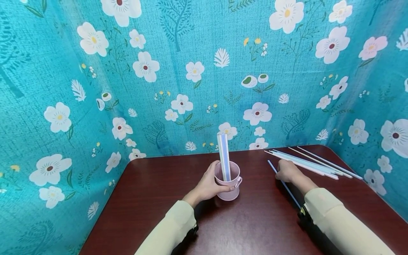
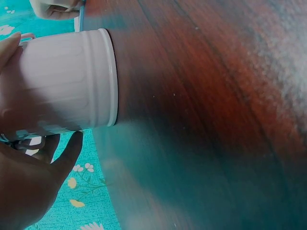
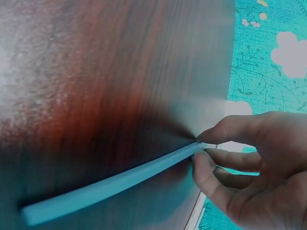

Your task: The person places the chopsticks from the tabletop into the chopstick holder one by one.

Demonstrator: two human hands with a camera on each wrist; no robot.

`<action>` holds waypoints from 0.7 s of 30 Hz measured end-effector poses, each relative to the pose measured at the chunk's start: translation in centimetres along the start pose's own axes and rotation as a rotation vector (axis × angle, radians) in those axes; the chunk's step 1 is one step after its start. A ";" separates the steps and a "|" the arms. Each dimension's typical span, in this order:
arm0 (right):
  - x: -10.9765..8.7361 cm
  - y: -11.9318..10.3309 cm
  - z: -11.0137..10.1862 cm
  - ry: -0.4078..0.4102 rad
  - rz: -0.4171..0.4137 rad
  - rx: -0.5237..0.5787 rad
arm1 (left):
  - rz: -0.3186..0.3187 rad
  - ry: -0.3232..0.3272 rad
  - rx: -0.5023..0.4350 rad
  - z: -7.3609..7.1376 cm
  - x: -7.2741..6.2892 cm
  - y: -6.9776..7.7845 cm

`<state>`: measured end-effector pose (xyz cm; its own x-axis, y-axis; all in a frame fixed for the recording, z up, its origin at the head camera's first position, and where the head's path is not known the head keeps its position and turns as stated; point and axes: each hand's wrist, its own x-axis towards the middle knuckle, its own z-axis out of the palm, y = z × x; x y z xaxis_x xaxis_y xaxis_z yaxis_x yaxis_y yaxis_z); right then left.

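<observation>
A small pink bucket (image 1: 228,194) stands upright on the table, also seen from the side in the left wrist view. My left hand (image 1: 208,184) grips it from the left, thumb across the front. Several thin white and blue sticks (image 1: 224,156) stand bundled inside, rising well above the rim. To the right, my right hand (image 1: 288,170) pinches a long thin blue stick (image 1: 291,194) between thumb and fingers. In the right wrist view this blue stick (image 3: 115,184) lies low over the tabletop, its near end free.
More loose sticks (image 1: 306,163), white, pale blue and cream, lie spread at the table's back right. The dark red-brown table (image 1: 153,191) meets a teal floral curtain (image 1: 178,88) behind and at both sides.
</observation>
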<state>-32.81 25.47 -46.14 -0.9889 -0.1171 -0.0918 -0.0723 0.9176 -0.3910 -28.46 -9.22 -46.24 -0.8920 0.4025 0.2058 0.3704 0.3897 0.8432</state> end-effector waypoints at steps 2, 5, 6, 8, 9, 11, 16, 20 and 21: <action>-0.1 -0.2 -0.2 -0.030 0.016 -0.005 | -0.002 -0.002 0.001 0.0 -0.1 0.0; -0.1 -0.4 -0.3 -0.064 0.027 -0.012 | -0.001 0.001 0.005 0.0 -0.1 0.1; 0.0 -0.4 -0.3 -0.076 0.031 -0.010 | 0.002 0.004 0.007 0.0 0.0 0.1; 0.1 -0.6 -0.3 -0.095 0.040 0.003 | 0.008 0.006 0.011 0.0 0.1 0.0; 0.2 -0.6 -0.3 -0.106 0.044 0.012 | 0.007 0.007 0.013 0.0 0.1 0.0; 0.2 -0.7 -0.4 -0.127 0.055 0.031 | 0.002 0.005 0.016 -0.1 0.1 0.0; 0.5 -0.7 -0.4 -0.154 0.057 0.041 | -0.007 0.001 0.018 -0.1 0.0 0.0; 0.6 -0.7 -0.5 -0.149 0.056 0.039 | 0.005 0.000 0.015 -0.1 0.0 0.1; 0.7 -0.7 -0.5 -0.149 0.055 0.043 | 0.004 -0.001 0.015 -0.1 0.0 0.1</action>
<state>-33.50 24.98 -45.48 -0.9608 -0.1254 -0.2472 -0.0103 0.9073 -0.4203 -28.46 -9.27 -46.07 -0.8904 0.4045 0.2089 0.3779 0.4008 0.8346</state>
